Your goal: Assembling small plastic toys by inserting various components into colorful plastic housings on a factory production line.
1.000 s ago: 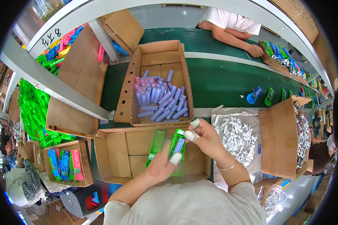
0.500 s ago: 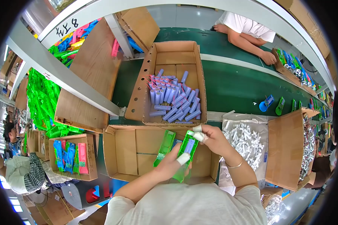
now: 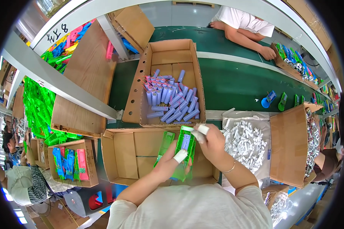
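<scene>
My left hand (image 3: 167,163) is closed around a green plastic housing (image 3: 188,150), its white-wrapped thumb lying along the near part. Inside the housing's far half sits a purple cylindrical battery (image 3: 185,141). My right hand (image 3: 212,145) is at the housing's far right corner, thumb and forefinger pinched together, both wrapped in white; whatever lies between them is hidden. Just left of the held housing is a second green housing (image 3: 166,142), partly behind my left hand; whether it rests in the box or is held too, I cannot tell. Both hands are over an open cardboard box (image 3: 118,152).
Beyond stands a cardboard box (image 3: 172,59) of purple batteries (image 3: 168,93). Small white plastic parts (image 3: 246,143) lie at right beside a tall carton (image 3: 288,145). Left are a box of coloured housings (image 3: 74,162) and a metal frame post (image 3: 72,91). Across the green table is a co-worker's hand (image 3: 267,52).
My right hand has drawn slightly right, off the housing's far end, with its fingers turned more upward. The left hand keeps its hold. The whole view has shifted slightly.
</scene>
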A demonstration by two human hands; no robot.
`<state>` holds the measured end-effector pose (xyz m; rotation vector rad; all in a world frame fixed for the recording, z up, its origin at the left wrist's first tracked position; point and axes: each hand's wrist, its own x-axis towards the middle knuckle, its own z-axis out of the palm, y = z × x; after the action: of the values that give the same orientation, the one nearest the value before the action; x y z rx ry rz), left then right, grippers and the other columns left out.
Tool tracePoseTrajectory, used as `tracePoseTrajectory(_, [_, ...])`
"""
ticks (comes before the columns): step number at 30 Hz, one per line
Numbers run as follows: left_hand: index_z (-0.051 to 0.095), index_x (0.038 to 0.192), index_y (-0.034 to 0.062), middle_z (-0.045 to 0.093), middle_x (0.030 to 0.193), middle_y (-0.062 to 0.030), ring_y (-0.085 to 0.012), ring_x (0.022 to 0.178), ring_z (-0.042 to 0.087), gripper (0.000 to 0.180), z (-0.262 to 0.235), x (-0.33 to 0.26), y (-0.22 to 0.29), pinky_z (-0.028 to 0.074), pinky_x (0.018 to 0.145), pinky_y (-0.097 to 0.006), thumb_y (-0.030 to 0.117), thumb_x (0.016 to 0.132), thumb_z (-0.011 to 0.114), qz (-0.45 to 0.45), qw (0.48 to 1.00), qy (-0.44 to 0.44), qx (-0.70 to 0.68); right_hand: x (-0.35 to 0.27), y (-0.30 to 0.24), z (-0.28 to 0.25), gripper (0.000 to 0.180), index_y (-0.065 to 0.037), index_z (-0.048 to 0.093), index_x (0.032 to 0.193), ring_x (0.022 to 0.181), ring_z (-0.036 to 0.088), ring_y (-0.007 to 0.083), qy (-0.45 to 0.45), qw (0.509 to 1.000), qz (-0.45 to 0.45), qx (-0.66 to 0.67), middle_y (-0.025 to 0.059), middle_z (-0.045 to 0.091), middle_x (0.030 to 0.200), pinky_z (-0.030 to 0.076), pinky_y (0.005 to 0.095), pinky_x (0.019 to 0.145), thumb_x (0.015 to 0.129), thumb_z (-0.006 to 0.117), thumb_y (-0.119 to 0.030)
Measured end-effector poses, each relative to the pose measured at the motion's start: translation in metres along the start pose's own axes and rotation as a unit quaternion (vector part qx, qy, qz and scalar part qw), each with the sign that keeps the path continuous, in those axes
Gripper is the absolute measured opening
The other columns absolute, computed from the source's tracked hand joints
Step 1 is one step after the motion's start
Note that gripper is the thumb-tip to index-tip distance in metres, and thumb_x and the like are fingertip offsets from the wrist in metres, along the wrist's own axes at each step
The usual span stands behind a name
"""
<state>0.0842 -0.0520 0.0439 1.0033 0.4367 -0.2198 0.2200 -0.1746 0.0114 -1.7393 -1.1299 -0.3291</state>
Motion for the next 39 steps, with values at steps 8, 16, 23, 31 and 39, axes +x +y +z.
tracePoseTrajectory(8, [0.034, 0.129, 0.0084, 0.056, 0.089, -0.0079, -0.0149, 0.071, 0.056, 0.036, -0.003, 0.002, 0.010, 0.048, 0.061, -0.029, 0.020, 0.097, 0.045, 0.019, 0.999, -0.013, 0.025, 0.017, 0.001, -0.022, 0.028, 0.001, 0.063, 0.094, 0.091, 0.062, 0.0332, -0.111, 0.985, -0.124, -0.040, 0.0164, 0.060, 0.104, 0.054, 0.0363, 0.074, 0.069, 0.072, -0.006])
tracePoseTrajectory(16, [0.041, 0.122, 0.0101, 0.056, 0.082, -0.0035, -0.0117, 0.065, 0.056, 0.033, -0.016, 0.002, -0.008, 0.048, 0.057, -0.027, 0.028, 0.096, 0.049, 0.019, 0.992, 0.030, 0.118, 0.018, -0.002, -0.017, 0.023, -0.001, 0.061, 0.087, 0.087, 0.059, 0.0323, -0.158, 0.972, -0.152, -0.085, 0.0148, 0.058, 0.100, 0.052, 0.0375, 0.065, 0.067, 0.070, -0.008])
tracePoseTrajectory(23, [0.040, 0.125, 0.0110, 0.056, 0.083, -0.0040, -0.0109, 0.066, 0.056, 0.032, -0.020, 0.007, -0.018, 0.049, 0.058, -0.027, 0.022, 0.096, 0.047, -0.001, 0.994, 0.030, 0.102, 0.015, 0.004, -0.020, 0.021, -0.002, 0.063, 0.092, 0.086, 0.061, 0.0278, -0.194, 0.973, -0.117, -0.040, 0.0129, 0.060, 0.098, 0.052, 0.0339, 0.068, 0.072, 0.069, -0.009])
tracePoseTrajectory(31, [0.031, 0.135, 0.0089, 0.055, 0.083, -0.0039, -0.0108, 0.065, 0.055, 0.042, -0.007, 0.000, -0.006, 0.047, 0.060, -0.028, 0.018, 0.096, 0.046, 0.036, 0.966, -0.011, 0.257, 0.010, 0.029, -0.019, 0.028, 0.003, 0.058, 0.110, 0.081, 0.060, 0.0102, -0.276, 0.904, 0.234, 0.228, 0.0084, 0.064, 0.090, 0.050, 0.0258, 0.072, 0.084, 0.065, -0.003])
tracePoseTrajectory(39, [0.023, 0.142, 0.0084, 0.053, 0.109, -0.0107, -0.0159, 0.087, 0.057, 0.056, -0.005, 0.007, -0.016, 0.048, 0.076, -0.031, 0.016, 0.094, 0.050, 0.025, 0.980, -0.041, 0.192, 0.026, 0.016, -0.023, 0.025, 0.000, 0.058, 0.097, 0.087, 0.056, 0.0422, -0.240, 0.963, 0.100, 0.077, 0.0209, 0.057, 0.088, 0.047, 0.0422, 0.075, 0.074, 0.052, 0.009])
